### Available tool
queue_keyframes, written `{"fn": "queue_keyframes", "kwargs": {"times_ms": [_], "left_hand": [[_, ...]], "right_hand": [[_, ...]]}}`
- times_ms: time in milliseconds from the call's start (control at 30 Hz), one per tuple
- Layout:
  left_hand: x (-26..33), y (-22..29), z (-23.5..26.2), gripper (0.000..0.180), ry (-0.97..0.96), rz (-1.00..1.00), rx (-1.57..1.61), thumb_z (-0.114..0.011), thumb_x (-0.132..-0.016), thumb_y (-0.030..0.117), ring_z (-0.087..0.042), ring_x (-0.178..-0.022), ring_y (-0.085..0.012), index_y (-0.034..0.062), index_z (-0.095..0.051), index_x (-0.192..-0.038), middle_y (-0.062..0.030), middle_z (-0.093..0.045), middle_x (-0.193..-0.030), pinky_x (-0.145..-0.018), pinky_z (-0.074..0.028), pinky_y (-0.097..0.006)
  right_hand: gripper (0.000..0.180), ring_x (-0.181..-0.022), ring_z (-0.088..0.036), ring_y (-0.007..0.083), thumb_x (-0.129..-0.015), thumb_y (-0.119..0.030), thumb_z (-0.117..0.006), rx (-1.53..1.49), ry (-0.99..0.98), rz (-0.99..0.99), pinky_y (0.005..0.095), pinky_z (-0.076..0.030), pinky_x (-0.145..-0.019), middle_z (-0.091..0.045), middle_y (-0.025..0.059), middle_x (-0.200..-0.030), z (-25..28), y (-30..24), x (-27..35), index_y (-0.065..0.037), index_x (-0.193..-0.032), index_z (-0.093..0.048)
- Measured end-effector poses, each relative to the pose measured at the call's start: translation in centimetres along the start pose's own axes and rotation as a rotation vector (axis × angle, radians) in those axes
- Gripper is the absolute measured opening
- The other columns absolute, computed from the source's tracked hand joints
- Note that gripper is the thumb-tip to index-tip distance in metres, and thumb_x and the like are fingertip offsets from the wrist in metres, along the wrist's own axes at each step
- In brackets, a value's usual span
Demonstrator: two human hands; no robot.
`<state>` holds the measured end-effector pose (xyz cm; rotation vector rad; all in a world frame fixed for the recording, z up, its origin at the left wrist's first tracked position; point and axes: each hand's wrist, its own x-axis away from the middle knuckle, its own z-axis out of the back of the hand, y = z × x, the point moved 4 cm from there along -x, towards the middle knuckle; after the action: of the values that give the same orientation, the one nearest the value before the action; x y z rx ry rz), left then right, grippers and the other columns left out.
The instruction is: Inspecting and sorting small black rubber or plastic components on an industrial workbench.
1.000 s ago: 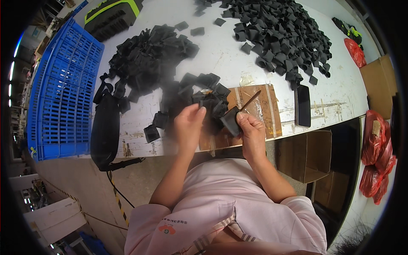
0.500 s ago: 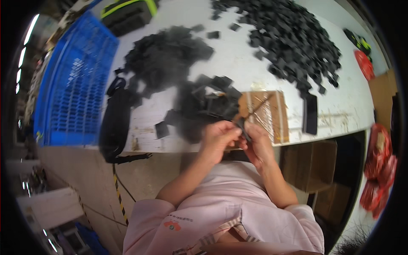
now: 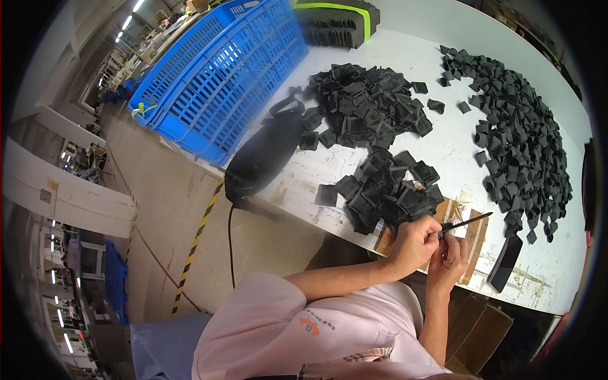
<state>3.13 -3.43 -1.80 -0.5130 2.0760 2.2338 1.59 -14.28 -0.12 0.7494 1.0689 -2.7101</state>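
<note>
- Head view: left hand (image 3: 413, 246) and right hand (image 3: 448, 258) are closed on a thin black tool (image 3: 465, 221), just over the wooden board (image 3: 474, 233).
- Step, likely: working a small part.
- Next calls for steady fingertips.

Factory floor: worktable (image 3: 405, 38), blue crate (image 3: 215, 82), hazard-taped floor (image 3: 196, 237).

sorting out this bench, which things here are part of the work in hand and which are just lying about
In hand: left hand and right hand together on a thin black tool; small black pieces piled beside them; brown board under the hands.

Lying about: blue crate, black bag, dark phone, foam stack.
</note>
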Motion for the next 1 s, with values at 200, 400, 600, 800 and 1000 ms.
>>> {"fn": "queue_keyframes", "kwargs": {"times_ms": [200, 400, 600, 800, 1000], "left_hand": [[-0.7, 0.6, -0.8, 0.02, -0.437, 0.847, 1.093, -0.054, -0.071, -0.007, -0.033, -0.044, -0.0019, 0.0014, -0.052, -0.089, -0.0001, -0.049, -0.073, -0.036, -0.025, -0.017], [-1.8, 3.2, -0.5, 0.013, -0.062, -0.056, -0.047, -0.053, -0.074, -0.008, -0.048, -0.053, -0.002, -0.0038, -0.055, -0.086, -0.0031, -0.057, -0.072, -0.045, -0.037, -0.016], [-5.2, 4.5, -1.7, 0.022, -0.441, 0.699, 1.203, -0.043, -0.079, -0.006, -0.036, -0.033, -0.0037, -0.0018, -0.049, -0.1, -0.014, -0.059, -0.083, -0.031, -0.025, -0.019], [-4.8, 2.6, -1.7, 0.02, -0.362, 0.921, 1.285, -0.041, -0.084, -0.002, -0.027, -0.03, -0.0036, -0.0006, -0.048, -0.102, -0.0087, -0.058, -0.075, -0.031, -0.02, -0.018], [-5.7, 4.1, -1.6, 0.023, -0.269, 0.408, 0.652, -0.048, -0.084, 0.001, -0.039, -0.048, -0.0063, -0.0004, -0.046, -0.108, -0.0084, -0.058, -0.08, -0.045, -0.03, -0.019]], "right_hand": [[0.008, -0.052, -0.045, 0.0063, -0.074, -0.003, -0.059, -1.009, -0.094, -0.841, 0.0196, -0.033, -0.044, -0.053, 0.0015, -0.066, -0.1, 3.5, 0.3, 0.001, -0.081, -0.061], [0.007, -0.05, -0.036, 0.0055, -0.079, -0.008, -0.059, -1.826, -0.272, -1.005, 0.0187, -0.026, -0.043, -0.043, -0.0035, -0.06, -0.7, 1.5, -0.3, -0.004, -0.075, -0.056], [0.023, -0.052, -0.033, 0.0021, -0.087, -0.024, -0.054, -1.199, -0.337, -0.595, 0.0181, -0.025, -0.045, -0.041, -0.0072, -0.06, 3.8, -0.7, -6.4, -0.007, -0.072, -0.053], [0.025, -0.053, -0.034, 0.0015, -0.088, -0.028, -0.052, -1.34, -0.575, -0.582, 0.0169, -0.026, -0.047, -0.042, -0.007, -0.061, 0.8, 1.9, -7.0, -0.008, -0.072, -0.052], [0.027, -0.054, -0.039, 0.006, -0.089, -0.027, -0.051, -1.116, -0.479, -0.494, 0.0205, -0.03, -0.047, -0.046, -0.0033, -0.062, 1.3, 2.2, -7.1, -0.004, -0.074, -0.051]]}}
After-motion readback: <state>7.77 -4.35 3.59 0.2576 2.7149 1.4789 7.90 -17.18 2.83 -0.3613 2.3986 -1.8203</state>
